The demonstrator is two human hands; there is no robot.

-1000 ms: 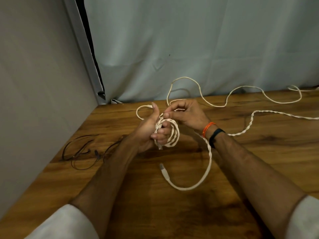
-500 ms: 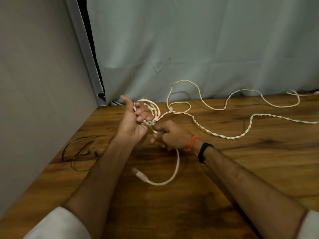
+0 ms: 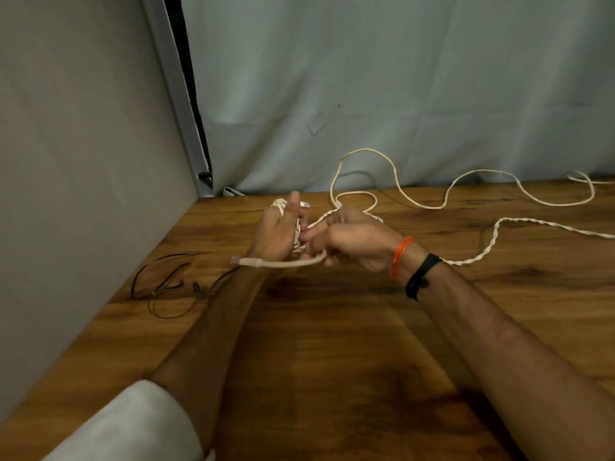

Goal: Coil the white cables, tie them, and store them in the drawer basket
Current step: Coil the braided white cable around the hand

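White cables held between two hands above the table's left rear corner

White cables point(image 3: 492, 237) are partly wound into a small coil point(image 3: 296, 237) that sits in the left hand point(image 3: 276, 234), whose fingers curl round the loops with the thumb raised upright. The right hand point(image 3: 352, 241) is just beside it, touching the coil, its fingers curled round a plain strand. That strand runs nearly level and leftward from the right hand, crossing in front of the left wrist, and ends in a connector point(image 3: 248, 261) whose tip points left. Both hands are raised slightly above the wooden table point(image 3: 332, 361), close to its far left corner.

From the hands, the uncoiled length trails off to the right. A twisted pair of strands passes behind the right wrist and lies along the table with its long axis left to right, reaching the right edge of the view. A single strand loops up against the grey curtain point(image 3: 399, 78) behind the hands, then snakes right along the table's back edge.

An orange band point(image 3: 401, 257) and a black band point(image 3: 421, 276) ring the right wrist. A thin black cord point(image 3: 166, 291) lies tangled on the table to the left of the left forearm, near the grey side panel point(image 3: 83, 161).
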